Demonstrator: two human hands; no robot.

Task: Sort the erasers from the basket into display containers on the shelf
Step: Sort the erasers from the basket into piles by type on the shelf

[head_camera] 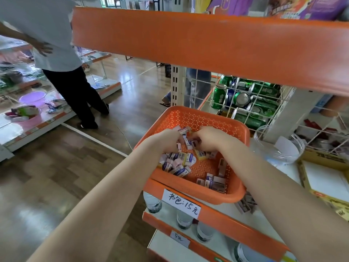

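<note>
An orange perforated basket (pixel 211 118) sits on the shelf corner, holding several small wrapped erasers (pixel 181 163) in pink, white and yellow. Both my hands are down inside it. My left hand (pixel 168 139) has its fingers curled round a few erasers, one pink one showing at its edge. My right hand (pixel 209 138) pinches erasers against the left hand's pile. More erasers (pixel 215 182) lie in the basket's near right corner. A clear plastic jar (pixel 279 146) stands on the shelf just right of the basket.
An orange shelf beam (pixel 207 46) crosses overhead. A wire rack of green cans (pixel 249 103) stands behind the basket. A yellow cardboard box (pixel 324 176) lies at the right. A person (pixel 62 59) stands in the aisle at the left. Bottles (pixel 185 218) stand on the lower shelf.
</note>
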